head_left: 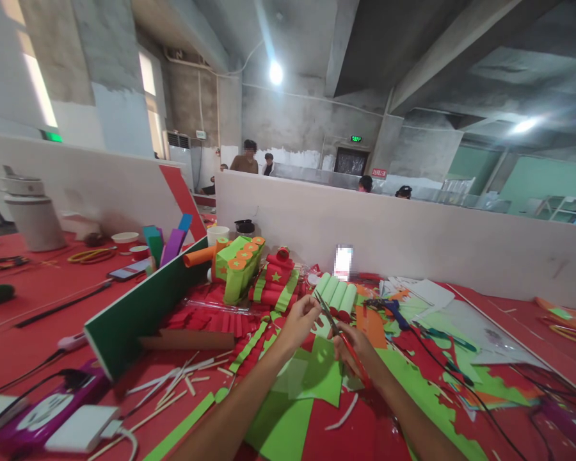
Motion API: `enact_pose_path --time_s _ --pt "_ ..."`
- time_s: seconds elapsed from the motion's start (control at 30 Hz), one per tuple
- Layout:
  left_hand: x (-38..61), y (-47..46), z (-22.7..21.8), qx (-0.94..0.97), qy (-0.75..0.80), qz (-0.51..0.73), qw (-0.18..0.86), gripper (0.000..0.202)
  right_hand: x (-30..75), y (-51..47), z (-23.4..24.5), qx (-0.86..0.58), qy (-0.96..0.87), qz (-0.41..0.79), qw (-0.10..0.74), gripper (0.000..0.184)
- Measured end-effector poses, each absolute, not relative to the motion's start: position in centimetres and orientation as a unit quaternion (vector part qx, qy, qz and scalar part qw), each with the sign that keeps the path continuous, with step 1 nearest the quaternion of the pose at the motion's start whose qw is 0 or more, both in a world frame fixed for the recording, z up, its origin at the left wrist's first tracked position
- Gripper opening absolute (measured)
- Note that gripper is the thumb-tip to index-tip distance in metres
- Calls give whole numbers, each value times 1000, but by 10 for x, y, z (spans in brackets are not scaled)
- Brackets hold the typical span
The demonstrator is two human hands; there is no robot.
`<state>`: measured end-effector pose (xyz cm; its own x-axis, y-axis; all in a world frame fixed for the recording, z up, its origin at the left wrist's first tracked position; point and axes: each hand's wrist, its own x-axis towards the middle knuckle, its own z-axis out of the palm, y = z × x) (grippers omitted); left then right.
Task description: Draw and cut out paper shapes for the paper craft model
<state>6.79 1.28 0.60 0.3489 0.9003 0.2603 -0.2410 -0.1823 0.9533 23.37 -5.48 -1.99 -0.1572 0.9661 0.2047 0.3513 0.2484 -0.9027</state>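
My right hand (360,349) is closed round the red handles of a pair of scissors (338,336), whose blades point up and away to the left. My left hand (300,320) is pinched on a small piece I cannot make out, right at the blade tips. Below both hands lie green paper sheets (317,378) and red paper (365,429) on the red table. Just beyond the hands stands a row of pale green paper rolls (338,294).
A green-faced board (139,314) stands at the left. Paper models sit behind: a green and orange one (240,262) and a red roll stack (273,282). Black cables (461,384), a glue gun (388,307), scraps and white sticks (173,384) lie about. People stand beyond the white partition (413,230).
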Motion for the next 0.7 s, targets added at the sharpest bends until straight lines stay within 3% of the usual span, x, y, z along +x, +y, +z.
enact_pose_path --time_s 0.7 --pt "65 9 10 653 280 463 530 20 224 -64 -11 -461 -644 418 446 50"
